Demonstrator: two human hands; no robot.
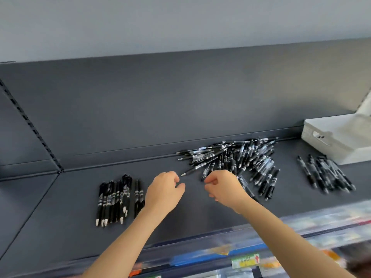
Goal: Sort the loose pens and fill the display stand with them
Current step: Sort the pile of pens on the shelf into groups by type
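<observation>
The loose pens (236, 157) lie in a tangled heap towards the back of a flat, dark grey, matte shelf (80, 217), against the smooth back panel (160, 107). They are slim black barrels with clear sections and silvery bands, crossing each other at all angles.

To the left a tidy row of pens (116, 199) lies side by side with pale tips pointing to the front. To the right a looser bunch of pens (325, 173) is fanned out just beside a white, rough-textured box (337, 137) with rounded corners.

The left hand (163, 190) hovers over bare shelf between the tidy row and the heap, fingers loosely curled, thumb and forefinger narrowly apart, nothing in them. The right hand (223, 187) is at the heap's near edge with fingers curled in. A pen (248, 188) shows just behind it, and I cannot tell whether it is held.

Blurred coloured labels (245, 260) line the shelf's clear front strip.
</observation>
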